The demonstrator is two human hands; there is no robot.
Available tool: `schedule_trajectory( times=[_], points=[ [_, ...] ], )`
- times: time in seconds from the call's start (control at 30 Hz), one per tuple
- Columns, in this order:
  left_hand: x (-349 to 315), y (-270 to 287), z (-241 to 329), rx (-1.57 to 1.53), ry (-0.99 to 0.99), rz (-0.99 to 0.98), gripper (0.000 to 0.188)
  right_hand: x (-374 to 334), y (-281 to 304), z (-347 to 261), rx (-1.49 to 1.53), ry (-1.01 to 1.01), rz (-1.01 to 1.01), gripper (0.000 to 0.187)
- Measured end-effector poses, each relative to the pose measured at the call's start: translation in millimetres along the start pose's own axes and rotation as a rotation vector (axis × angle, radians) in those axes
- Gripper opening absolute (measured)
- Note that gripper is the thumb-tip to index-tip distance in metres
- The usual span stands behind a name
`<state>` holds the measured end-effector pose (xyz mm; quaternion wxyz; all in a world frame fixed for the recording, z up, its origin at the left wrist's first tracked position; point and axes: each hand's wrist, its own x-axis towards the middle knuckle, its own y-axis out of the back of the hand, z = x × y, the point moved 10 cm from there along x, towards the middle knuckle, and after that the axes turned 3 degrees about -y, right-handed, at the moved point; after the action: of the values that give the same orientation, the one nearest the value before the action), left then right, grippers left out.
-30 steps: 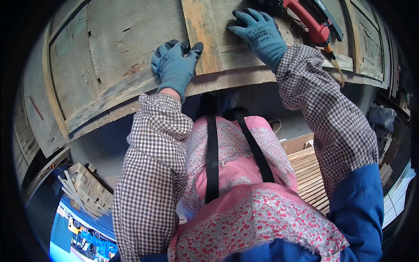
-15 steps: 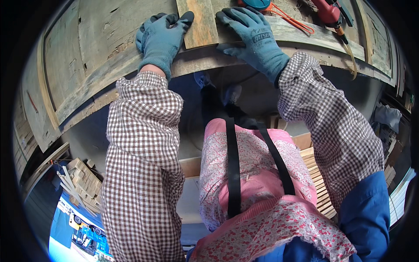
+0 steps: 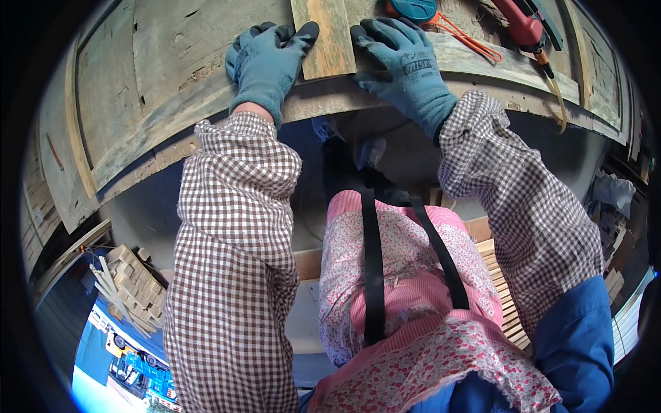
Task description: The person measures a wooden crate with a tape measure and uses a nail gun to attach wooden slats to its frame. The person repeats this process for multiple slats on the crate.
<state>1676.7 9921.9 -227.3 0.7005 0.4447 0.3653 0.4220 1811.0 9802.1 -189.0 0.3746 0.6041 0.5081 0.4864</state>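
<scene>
A short flat wooden board point(image 3: 326, 38) lies on the wooden worktop, its near end close to the front edge. At its left side rests my left hand point(image 3: 267, 67) in a blue-grey work glove, the dark thumb tip touching the board's edge and the fingers apart. To the right of the board, my right hand point(image 3: 405, 72), gloved the same way, lies on the worktop with its fingers spread. Neither hand is gripping anything I can see. Beyond the right fingertips sits a round teal case point(image 3: 415, 8) with an orange cord point(image 3: 465, 38), partly cut off by the view.
A red-handled tool point(image 3: 521, 24) with a yellowish hose point(image 3: 558, 103) lies right of the cord, the hose hanging over the edge. Raised wooden strips point(image 3: 78, 124) cross the worktop point(image 3: 103, 62). Stacked wood pieces point(image 3: 134, 282) stand at lower left; a slatted wooden surface point(image 3: 497, 296) is behind my lap.
The whole view has shifted slightly, so everything appears a little further right and lower. Both hands keep about the same places beside the board.
</scene>
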Motion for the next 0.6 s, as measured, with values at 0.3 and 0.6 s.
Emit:
schedule_trajectory(
  times=[0.3, 0.6],
  points=[
    [-2.7, 5.5, 6.9, -0.036, -0.029, -0.042, 0.065, 3.2, -4.1, 4.0, 0.014, -0.085, -0.065, 0.056],
    [-6.2, 4.4, 15.5, -0.229, 0.006, -0.111, 0.071, 23.5, 142.0, 93.6, 0.384, -0.084, 0.289, 0.05]
  ],
)
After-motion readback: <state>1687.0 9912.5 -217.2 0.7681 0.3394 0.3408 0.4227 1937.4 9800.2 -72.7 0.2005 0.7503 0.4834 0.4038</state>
